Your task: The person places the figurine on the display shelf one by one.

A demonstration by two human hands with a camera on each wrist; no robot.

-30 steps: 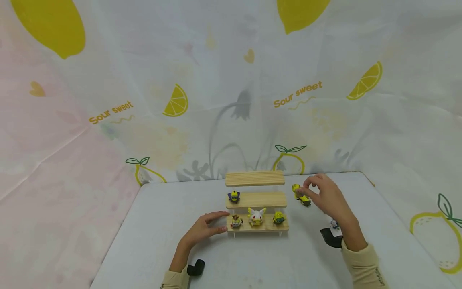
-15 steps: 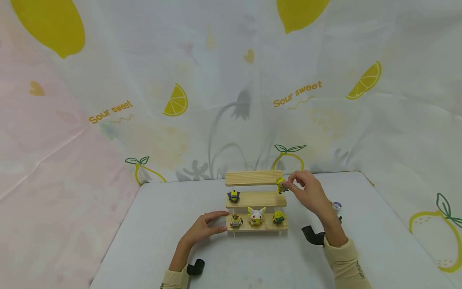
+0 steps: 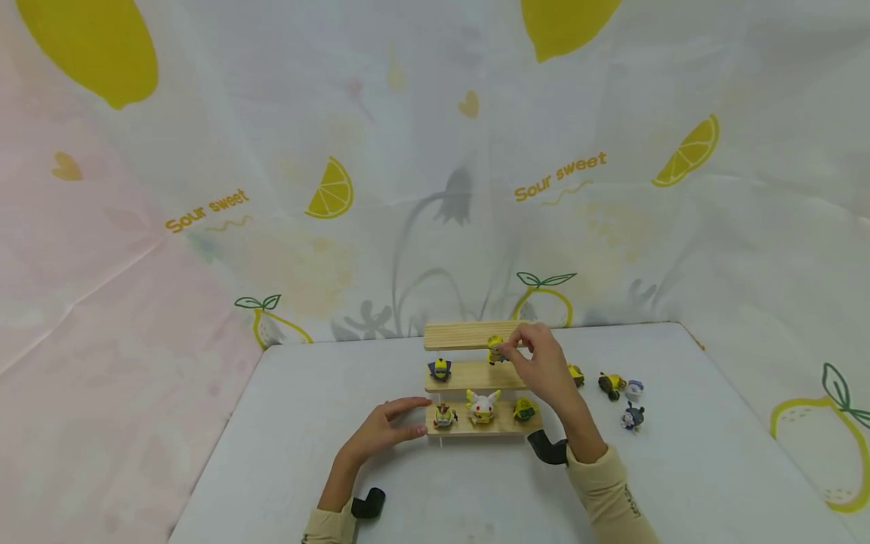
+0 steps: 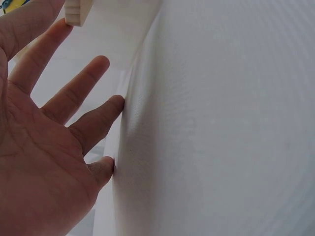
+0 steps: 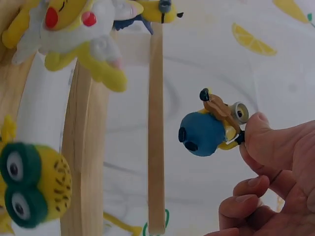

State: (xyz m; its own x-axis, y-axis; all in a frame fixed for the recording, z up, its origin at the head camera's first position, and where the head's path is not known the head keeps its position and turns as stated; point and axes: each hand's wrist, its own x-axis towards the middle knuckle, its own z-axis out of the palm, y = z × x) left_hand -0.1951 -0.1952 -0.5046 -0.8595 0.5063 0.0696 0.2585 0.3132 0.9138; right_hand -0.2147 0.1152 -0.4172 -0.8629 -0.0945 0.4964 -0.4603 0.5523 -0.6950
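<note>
My right hand [image 3: 544, 369] pinches a small yellow minion figurine [image 3: 495, 349] between thumb and fingertips, above the middle tier of a three-step wooden display shelf [image 3: 476, 335]. In the right wrist view, the held figurine [image 5: 202, 133] shows blue overalls and dark feet, apart from the shelf boards. My left hand [image 3: 382, 434] has its fingers extended, touching the left end of the lowest tier. On the middle tier sits a purple-and-yellow figurine [image 3: 440, 369]. The bottom tier bears a minion figurine [image 3: 444, 415], a white-and-yellow eared figurine [image 3: 482, 407] and a goggled yellow figurine [image 3: 524, 409].
Right of the shelf on the white table [image 3: 680, 468] lie a yellow-and-brown figurine [image 3: 612, 384], a white one [image 3: 633, 390] and a grey-and-white one [image 3: 632, 416]. Another yellow toy [image 3: 576, 374] is partly behind my right hand. A lemon-print cloth [image 3: 408, 249] hangs behind.
My right hand has lifted the minion figurine from the table's right side and carried it left over the shelf's middle tier. The left hand has stayed at the shelf's end.
</note>
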